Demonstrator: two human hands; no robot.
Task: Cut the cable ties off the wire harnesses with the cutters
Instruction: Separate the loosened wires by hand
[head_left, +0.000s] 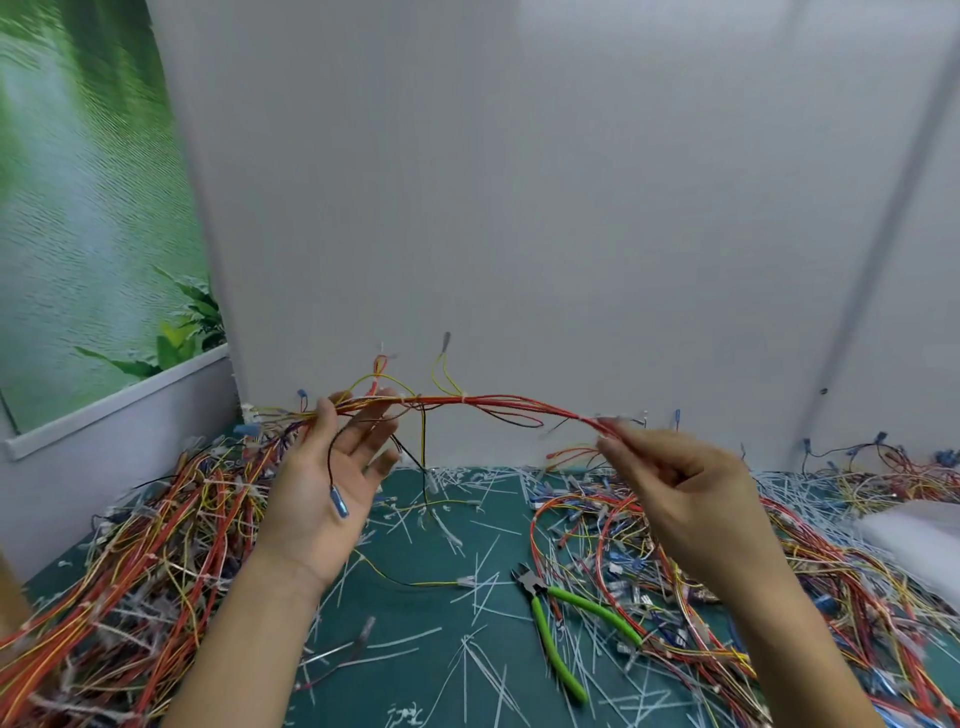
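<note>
Two hands: my left hand (332, 467) and right hand (691, 478) are raised above the bench (410, 597), with one wire harness (493, 402) strung between them in a shallow arch.
Left fingers: spread wide and relaxed, palm toward me. The harness lies across them by the thumb and is not clamped. A blue terminal (340, 506) on a dark lead dangles in front of the palm.
Right fingers: pinched narrow on the harness's other end. Blur hides which fingertips do the holding.
Ties on this harness: white cable ties (462, 399) wrap the red bundle near its middle, so I judge this one uncut.
Cutters: the green-handled cutters (566, 618) lie on the bench below my right hand, jaws pointing away from me, in neither hand.
Done so far: cut tie offcuts (483, 670) lie thick over the green bench top, which I read as many ties already snipped.
Left to do: harnesses are heaped on both sides, a left pile (130, 561) and a right pile (810, 561). Pale ties show among the left heap, but I cannot tell for sure which heap is finished.
Progress: well under way but not near the end, by my reckoning. This harness needs the cutters picked up before any tie comes off.
</note>
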